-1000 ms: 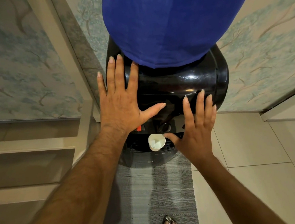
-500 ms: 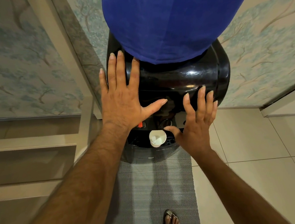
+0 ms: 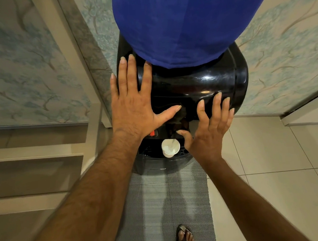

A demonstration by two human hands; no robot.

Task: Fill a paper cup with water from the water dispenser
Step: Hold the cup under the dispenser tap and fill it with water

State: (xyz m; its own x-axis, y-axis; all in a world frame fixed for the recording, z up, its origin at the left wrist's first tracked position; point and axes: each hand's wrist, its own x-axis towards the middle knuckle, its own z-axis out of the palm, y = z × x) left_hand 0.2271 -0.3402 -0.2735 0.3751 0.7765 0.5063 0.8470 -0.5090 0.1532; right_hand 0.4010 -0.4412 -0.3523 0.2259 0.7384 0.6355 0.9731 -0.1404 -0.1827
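I am looking down over my two hands at the water dispenser [image 3: 189,87]; my left hand [image 3: 134,107] is lying flat and spread on its glossy black top, fingers released, grasping nothing; my right hand [image 3: 210,127] is resting open-fingered on the front curve, its thumb reaching inward toward the tap area, though whether it is pressing a lever there I cannot tell; the paper cup [image 3: 170,148] is standing on the drip tray [image 3: 147,153], just beside and below that thumb, between my two wrists, with neither hand holding it; what is changing from a second ago is inside the cup: its inside was plain white then, and now a thin stream seems to be falling into it and the bottom is looking wet, so I am judging that filling is only beginning; the cup is standing free, so I am watching that it is not tipping or overflowing; the blue-covered bottle [image 3: 183,23] is sitting beyond my fingertips
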